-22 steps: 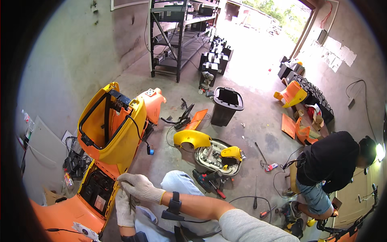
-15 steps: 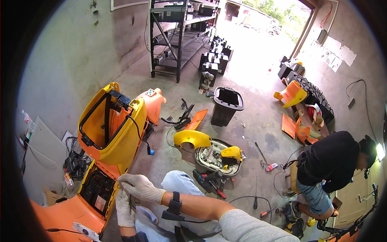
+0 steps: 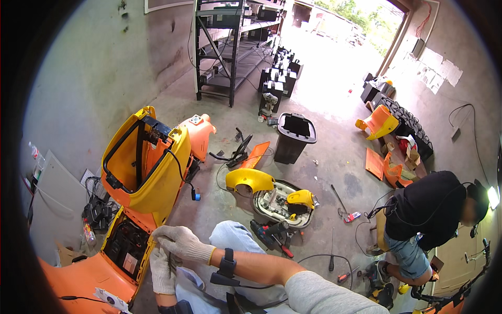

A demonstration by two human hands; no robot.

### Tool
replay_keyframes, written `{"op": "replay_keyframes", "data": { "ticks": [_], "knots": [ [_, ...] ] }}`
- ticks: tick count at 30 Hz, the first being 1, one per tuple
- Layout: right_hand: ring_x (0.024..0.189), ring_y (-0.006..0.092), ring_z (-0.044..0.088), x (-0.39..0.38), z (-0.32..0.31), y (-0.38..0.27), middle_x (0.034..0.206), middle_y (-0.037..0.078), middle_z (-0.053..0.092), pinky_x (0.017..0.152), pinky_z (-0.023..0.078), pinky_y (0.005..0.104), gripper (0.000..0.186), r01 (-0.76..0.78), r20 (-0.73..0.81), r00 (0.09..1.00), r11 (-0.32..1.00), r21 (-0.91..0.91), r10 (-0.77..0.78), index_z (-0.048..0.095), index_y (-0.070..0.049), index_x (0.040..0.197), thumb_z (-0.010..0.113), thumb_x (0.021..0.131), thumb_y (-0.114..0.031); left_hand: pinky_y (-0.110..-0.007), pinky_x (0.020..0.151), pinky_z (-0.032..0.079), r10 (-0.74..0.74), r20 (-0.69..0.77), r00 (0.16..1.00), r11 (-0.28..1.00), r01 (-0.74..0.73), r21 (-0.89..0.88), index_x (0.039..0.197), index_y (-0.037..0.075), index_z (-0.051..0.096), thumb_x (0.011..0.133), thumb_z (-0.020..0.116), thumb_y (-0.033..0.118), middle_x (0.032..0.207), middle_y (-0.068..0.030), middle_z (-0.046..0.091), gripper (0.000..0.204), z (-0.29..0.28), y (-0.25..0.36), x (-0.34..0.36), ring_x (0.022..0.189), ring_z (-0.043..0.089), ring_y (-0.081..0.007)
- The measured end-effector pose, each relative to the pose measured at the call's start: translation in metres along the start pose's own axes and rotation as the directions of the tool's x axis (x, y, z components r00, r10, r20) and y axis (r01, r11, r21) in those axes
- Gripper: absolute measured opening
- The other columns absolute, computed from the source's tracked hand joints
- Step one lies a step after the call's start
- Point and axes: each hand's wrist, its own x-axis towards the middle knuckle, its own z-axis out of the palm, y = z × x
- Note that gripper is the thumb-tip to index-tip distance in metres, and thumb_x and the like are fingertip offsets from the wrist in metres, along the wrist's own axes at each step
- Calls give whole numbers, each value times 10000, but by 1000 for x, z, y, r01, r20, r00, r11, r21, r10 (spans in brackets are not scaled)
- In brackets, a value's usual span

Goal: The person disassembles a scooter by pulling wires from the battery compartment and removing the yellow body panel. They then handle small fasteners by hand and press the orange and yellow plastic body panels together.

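Note:
Both my hands wear off-white knit gloves and are close together at the right edge of a yellow and orange scooter body [image 3: 157, 193]. My right hand [image 3: 185, 245] has its fingers bent and pressed together beside the open battery bay [image 3: 127, 246]. Just below it, my left hand [image 3: 162, 272] is curled with its fingertips near the right ones. Whatever they pinch is too small and hidden to name. Inside the bay sit dark parts and a pale label. A black cable with a blue connector [image 3: 196, 197] hangs from the scooter's upper shell.
On the floor to the right lie a yellow cover [image 3: 250, 180], an oval white-rimmed part [image 3: 285, 209], a cordless drill [image 3: 269, 235] and screwdrivers [image 3: 331, 254]. Beyond stands a black bin [image 3: 294, 137]. A co-worker [image 3: 426, 209] bends over at the right. Shelving [image 3: 232, 57] stands behind.
My hands stay almost in the same place at the scooter's edge. The co-worker's head has shifted slightly.

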Motion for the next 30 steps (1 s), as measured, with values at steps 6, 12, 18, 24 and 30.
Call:
{"op": "replay_keyframes", "data": {
  "ticks": [6,12,18,24,30],
  "knots": [
    [966,298,678,-4,2,-6,1021,172,689,862,516,357,265,-66,32,997,995,70,64,645,-39,1102,571,918,-215,-244,590,511,6,-27,1000,1000,-6,-7,1139,22,561,991,564,333,901,-24,631,345,10,11,-11,715,618,-102],
    [941,272,679,5,-11,-6,1009,162,693,860,513,344,274,-27,-13,1000,999,47,28,688,-13,1033,587,877,-213,-245,800,487,-25,13,1000,999,25,-42,1144,-10,600,978,593,312,1021,-29,641,363,1,-1,5,900,597,-104],
    [675,108,638,2,-13,-13,809,68,688,614,522,255,271,-345,184,938,842,415,293,646,48,1075,645,879,-140,-219,510,441,-82,77,994,995,76,71,1020,51,609,965,593,370,780,-12,648,325,4,15,-8,591,587,-98],
    [672,96,621,6,-21,4,785,53,684,635,509,253,280,-206,-109,965,946,249,239,652,19,1096,632,880,-158,-220,451,472,-79,-204,976,995,65,-76,1090,60,613,979,580,297,745,-21,648,264,8,30,-10,543,580,-98],
    [693,89,620,-1,-65,16,756,34,679,663,495,250,304,-190,-221,957,982,10,187,659,-16,1127,586,907,-214,-209,387,272,75,-362,929,988,-118,-98,1165,118,582,993,548,337,597,45,412,281,-14,31,-9,444,339,-69]
  ]
}}
